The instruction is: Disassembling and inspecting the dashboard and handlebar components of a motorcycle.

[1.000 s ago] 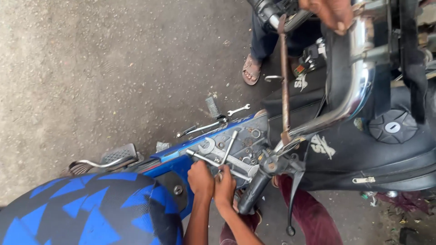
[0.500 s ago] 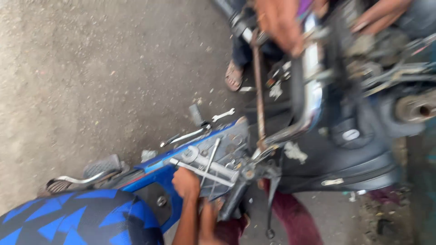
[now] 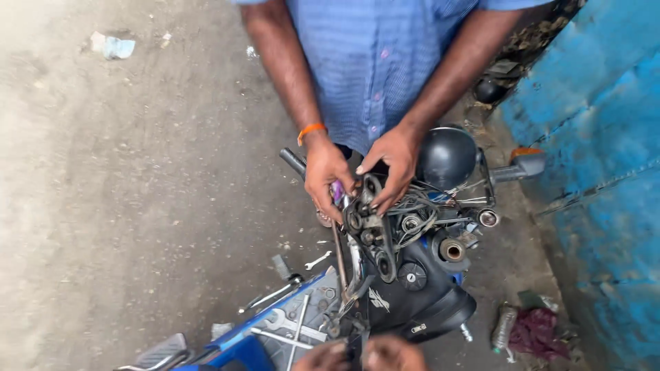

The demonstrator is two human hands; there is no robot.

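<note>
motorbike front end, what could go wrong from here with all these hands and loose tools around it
1. The other person's hands grip the black bracket amid tangled cables; fingers could get pinched or a cable snagged.
2. The wrenches lie loose on the blue bike frame, one more spanner on the ground; they may slide off or get lost.
3. The wearer's own left hand and right hand sit low under the heavy parts, exposed if something drops.

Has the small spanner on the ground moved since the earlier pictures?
No. The small spanner lies at the same spot beside the blue frame; only the camera shifted.
</note>
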